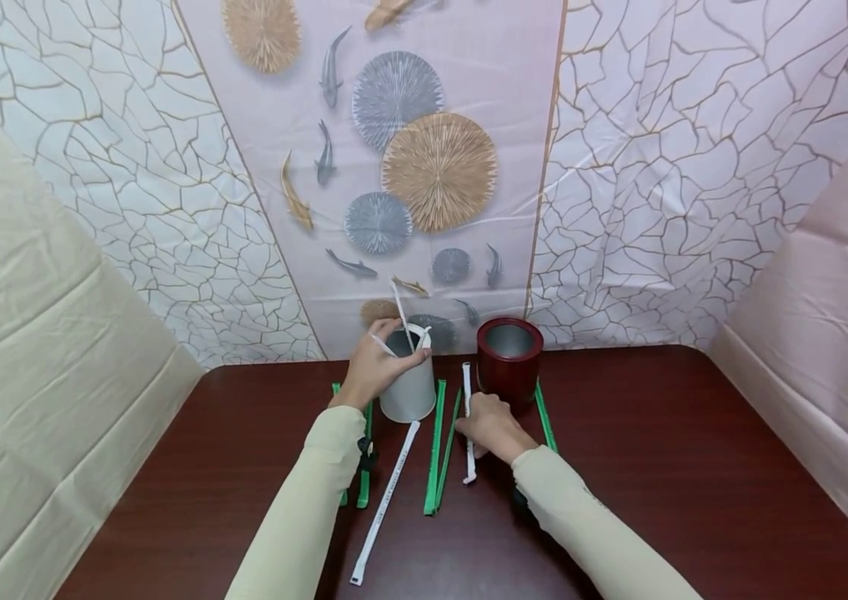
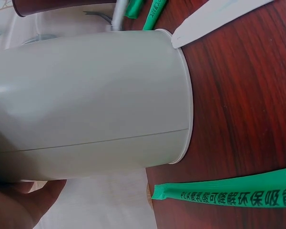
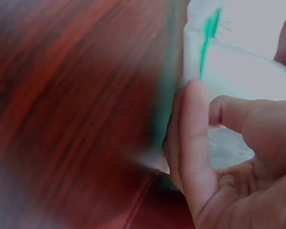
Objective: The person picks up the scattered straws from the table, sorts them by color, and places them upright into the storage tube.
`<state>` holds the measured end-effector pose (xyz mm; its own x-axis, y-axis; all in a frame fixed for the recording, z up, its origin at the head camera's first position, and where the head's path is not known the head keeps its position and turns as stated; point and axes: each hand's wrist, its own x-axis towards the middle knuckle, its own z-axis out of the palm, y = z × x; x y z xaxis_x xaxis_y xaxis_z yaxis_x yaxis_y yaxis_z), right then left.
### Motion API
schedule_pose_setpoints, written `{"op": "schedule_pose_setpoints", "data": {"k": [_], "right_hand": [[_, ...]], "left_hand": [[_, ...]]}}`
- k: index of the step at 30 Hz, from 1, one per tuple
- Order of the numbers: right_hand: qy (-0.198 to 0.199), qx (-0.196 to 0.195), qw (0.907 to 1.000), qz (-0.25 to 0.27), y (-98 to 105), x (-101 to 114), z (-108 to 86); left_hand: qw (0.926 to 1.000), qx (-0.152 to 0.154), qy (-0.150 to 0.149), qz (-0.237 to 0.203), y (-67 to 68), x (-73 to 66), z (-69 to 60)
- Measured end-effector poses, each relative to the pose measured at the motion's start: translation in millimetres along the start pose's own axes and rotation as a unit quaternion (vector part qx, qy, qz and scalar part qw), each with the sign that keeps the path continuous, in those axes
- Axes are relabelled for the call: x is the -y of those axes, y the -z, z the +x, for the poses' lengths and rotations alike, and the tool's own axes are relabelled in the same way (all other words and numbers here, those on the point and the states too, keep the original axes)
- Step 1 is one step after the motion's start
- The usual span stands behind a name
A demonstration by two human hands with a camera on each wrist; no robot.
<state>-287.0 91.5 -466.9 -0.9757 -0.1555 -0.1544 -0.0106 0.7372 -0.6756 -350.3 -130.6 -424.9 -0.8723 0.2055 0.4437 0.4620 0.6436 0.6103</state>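
My left hand [image 1: 378, 364] is curled over the rim of the pale grey can [image 1: 407, 398], which stands upright at the table's back. White wrapped straws [image 1: 401, 307] stick out of the can's mouth. In the left wrist view, the can [image 2: 95, 95] fills the middle and part of the left hand [image 2: 26, 205] shows at lower left. My right hand [image 1: 494, 427] pinches a white wrapped straw [image 1: 467, 382] in front of the red can. In the right wrist view, the thumb and fingers of the right hand [image 3: 219, 162] close together by a white wrapper [image 3: 193, 55]; that view is blurred.
The red can [image 1: 509, 371] stands open at the back, right of the grey one. Green wrapped straws [image 1: 434, 454] lie between the hands, with others beside the left wrist and behind the right hand. Another white wrapped straw [image 1: 386, 502] lies slanted near the front. Patterned cloth hangs behind.
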Motion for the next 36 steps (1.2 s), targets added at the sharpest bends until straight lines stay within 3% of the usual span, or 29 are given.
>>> {"op": "schedule_pose_setpoints", "data": {"k": [6, 10, 14, 18, 24, 30, 34, 36], "right_hand": [[0.003, -0.028, 0.9994, -0.021, 30, 32, -26.2], [0.041, -0.061, 0.9969, -0.028, 56, 53, -38.0], [0.096, -0.089, 0.9914, 0.0, 81, 72, -45.4], [0.157, -0.125, 0.9797, 0.004, 105, 94, -42.5], [0.232, -0.191, 0.9537, 0.016, 133, 127, -21.2], [0.257, -0.189, 0.9441, 0.082, 123, 134, 15.8], [0.246, -0.148, 0.9509, 0.114, 101, 125, 36.6], [0.237, -0.135, 0.9568, 0.1, 90, 121, 43.7]], "left_hand": [[1.0, -0.001, -0.005, 0.0, 2.1, 2.9, -0.2], [1.0, -0.002, -0.005, 0.001, 4.0, 4.7, 0.4], [1.0, -0.005, -0.002, 0.0, 5.0, 5.9, 0.1], [1.0, -0.006, 0.0, 0.002, 4.1, 6.5, 0.3], [0.9999, -0.01, -0.005, 0.006, 2.4, 3.5, 1.9], [0.9997, -0.015, -0.017, 0.007, 1.6, 1.0, 3.0], [0.9995, -0.017, -0.025, 0.005, -0.1, 1.5, 1.7], [0.9995, -0.017, -0.026, 0.003, -0.9, 1.5, 1.2]]}}
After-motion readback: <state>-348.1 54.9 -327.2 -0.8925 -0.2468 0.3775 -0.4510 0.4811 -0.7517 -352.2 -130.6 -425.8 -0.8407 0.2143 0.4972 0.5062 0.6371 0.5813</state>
